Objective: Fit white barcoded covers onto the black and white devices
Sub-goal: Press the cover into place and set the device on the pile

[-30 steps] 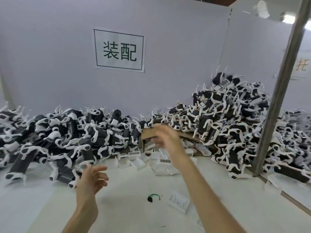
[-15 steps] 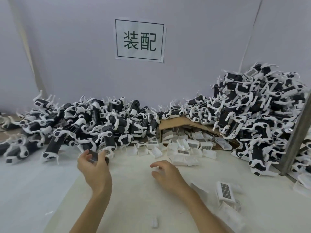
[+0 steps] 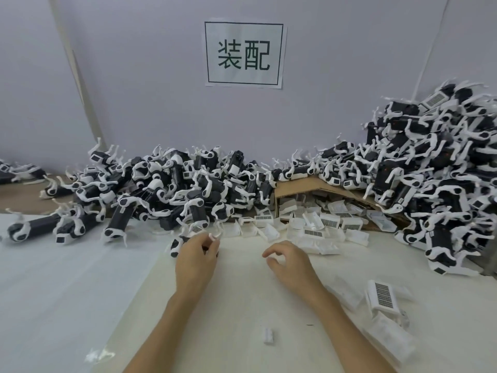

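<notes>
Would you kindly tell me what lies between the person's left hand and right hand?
In the head view, only bare cream mat lies between the left hand, gripping a device, and the right hand.

devices [image 3: 204, 189]: glossy plastic | covers [image 3: 312, 227]: matt white plastic | box [image 3: 304, 185]: brown cardboard | sign [image 3: 244, 53]: paper

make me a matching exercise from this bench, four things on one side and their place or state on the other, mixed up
Things:
1. left hand
2. right hand
3. paper sign
4. cardboard box

Places or states:
a. on the wall, above the heap
b. fingers loosely curled, holding nothing
c. buried in the heap, barcoded covers spilling from it
d. gripping a black and white device at the heap's edge

Pairs: 1-d, 2-b, 3-a, 4-c
</notes>
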A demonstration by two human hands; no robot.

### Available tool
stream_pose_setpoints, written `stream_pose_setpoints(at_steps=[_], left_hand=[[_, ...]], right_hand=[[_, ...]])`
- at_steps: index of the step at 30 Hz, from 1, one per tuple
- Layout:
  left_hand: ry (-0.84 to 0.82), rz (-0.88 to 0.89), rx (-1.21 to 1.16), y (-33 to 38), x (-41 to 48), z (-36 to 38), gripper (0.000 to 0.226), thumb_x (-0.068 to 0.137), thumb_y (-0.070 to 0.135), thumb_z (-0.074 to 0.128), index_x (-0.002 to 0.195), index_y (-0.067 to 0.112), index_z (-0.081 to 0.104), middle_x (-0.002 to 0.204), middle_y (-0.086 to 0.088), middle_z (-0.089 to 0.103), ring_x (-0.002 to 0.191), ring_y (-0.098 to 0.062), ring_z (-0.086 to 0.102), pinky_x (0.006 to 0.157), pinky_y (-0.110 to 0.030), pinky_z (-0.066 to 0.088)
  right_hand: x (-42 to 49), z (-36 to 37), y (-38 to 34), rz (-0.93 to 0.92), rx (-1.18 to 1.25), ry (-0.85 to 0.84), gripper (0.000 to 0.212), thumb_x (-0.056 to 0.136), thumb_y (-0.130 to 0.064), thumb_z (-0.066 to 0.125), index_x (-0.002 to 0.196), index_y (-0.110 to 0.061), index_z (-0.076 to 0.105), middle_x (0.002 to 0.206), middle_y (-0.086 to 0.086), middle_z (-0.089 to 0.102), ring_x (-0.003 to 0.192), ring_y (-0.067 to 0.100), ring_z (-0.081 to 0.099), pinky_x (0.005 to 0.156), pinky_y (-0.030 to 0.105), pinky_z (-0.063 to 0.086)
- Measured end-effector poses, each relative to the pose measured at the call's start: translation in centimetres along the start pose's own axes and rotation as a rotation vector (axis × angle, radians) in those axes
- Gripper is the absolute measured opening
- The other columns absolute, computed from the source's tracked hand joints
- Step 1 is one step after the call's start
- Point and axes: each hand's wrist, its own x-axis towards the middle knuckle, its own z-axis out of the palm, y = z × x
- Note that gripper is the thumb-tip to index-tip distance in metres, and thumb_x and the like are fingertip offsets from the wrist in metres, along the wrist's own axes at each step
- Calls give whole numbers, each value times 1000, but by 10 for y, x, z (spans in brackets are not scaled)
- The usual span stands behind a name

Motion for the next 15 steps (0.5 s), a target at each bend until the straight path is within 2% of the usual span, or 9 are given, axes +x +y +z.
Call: stream_pose_setpoints(at_steps=[3, 5, 6, 8, 10, 12, 15], left_hand=[[-28, -33, -239, 13, -5, 1, 31, 96, 17, 62, 66, 16, 55, 60, 11, 65, 57, -3, 55, 59, -26, 39], [-56, -107, -477, 18, -4, 0, 27, 96, 12, 63, 69, 9, 57, 62, 9, 63, 62, -6, 55, 64, -31, 42], [-70, -165, -585, 20, -2, -2, 23, 97, 10, 62, 75, 5, 61, 72, 1, 65, 71, -12, 58, 69, -32, 47], [-102, -308, -766, 21, 0, -4, 21, 98, 9, 58, 80, 2, 63, 85, -9, 65, 86, -22, 61, 77, -34, 53], [-119, -444, -978, 20, 1, -5, 24, 100, 8, 52, 77, 5, 59, 79, -7, 66, 85, -23, 62, 77, -38, 57], [-133, -529, -1140, 21, 0, -6, 24, 100, 7, 47, 77, 8, 55, 73, -6, 67, 82, -24, 63, 75, -40, 58], [-147, -606, -1267, 19, 1, -8, 24, 95, 5, 44, 72, 11, 47, 90, -16, 61, 93, -32, 61, 77, -43, 58]], right_hand=[[1, -15, 0, 17, 14, 214, 23, 91, -14, 65, 84, -37, 63, 96, -22, 62, 93, 3, 57, 91, 30, 44], [2, -29, 4, 39, 41, 262, 27, 91, -15, 66, 81, -40, 62, 90, -22, 64, 80, 1, 59, 75, 21, 46], [2, -36, 6, 58, 45, 242, 26, 91, -17, 67, 80, -41, 63, 88, -21, 65, 73, 0, 58, 68, 19, 45], [2, -53, 12, 105, 36, 131, 19, 90, -24, 70, 83, -40, 65, 89, -19, 66, 67, 0, 56, 68, 21, 45], [1, -68, 17, 154, -19, -16, 17, 85, -30, 77, 90, -42, 66, 97, -18, 61, 77, 0, 55, 75, 27, 46], [-2, -81, 20, 210, -86, -115, 32, 76, -33, 86, 99, -41, 64, 106, -16, 56, 90, 0, 54, 77, 28, 44], [-9, -97, 24, 319, -103, -281, 54, 67, -30, 92, 112, -38, 63, 114, -12, 53, 99, 3, 54, 74, 24, 42]])
